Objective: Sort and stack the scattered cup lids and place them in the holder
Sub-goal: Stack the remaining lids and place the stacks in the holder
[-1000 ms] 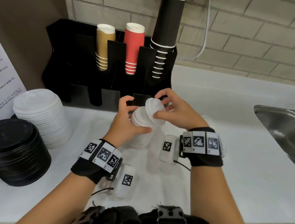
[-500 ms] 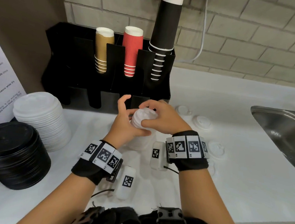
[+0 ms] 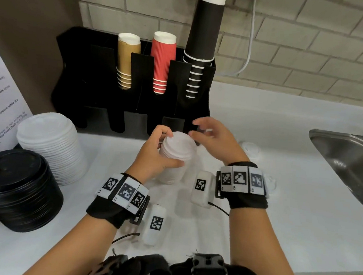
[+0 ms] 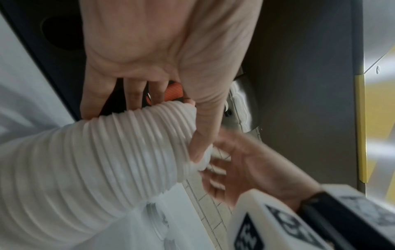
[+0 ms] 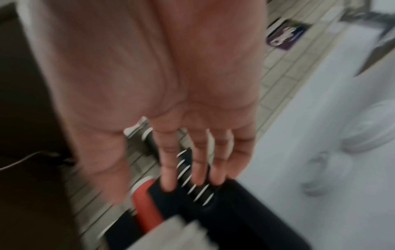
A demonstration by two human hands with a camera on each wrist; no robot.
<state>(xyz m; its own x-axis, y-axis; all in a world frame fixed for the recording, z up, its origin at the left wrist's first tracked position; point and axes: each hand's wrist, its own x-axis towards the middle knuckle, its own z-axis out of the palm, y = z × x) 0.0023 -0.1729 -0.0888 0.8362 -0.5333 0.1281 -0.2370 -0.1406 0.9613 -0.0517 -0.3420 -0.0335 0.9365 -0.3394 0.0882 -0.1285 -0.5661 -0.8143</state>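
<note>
So there's a tall stack of small white lids [image 3: 175, 158] standing upright near the middle of the worktop, right in front of the black holder [image 3: 133, 103] at the back edge. Two loose white lids [image 3: 250, 148] lie flat further right. By the left edge sit a stack of bigger white lids [image 3: 52, 144] and a stack of black lids [image 3: 18, 189], touching.

even indoor light; right wrist view motion-blurred.

lids [image 3: 175, 156]: matt white plastic, seemingly | sink [image 3: 348, 159]: brushed metal
</note>
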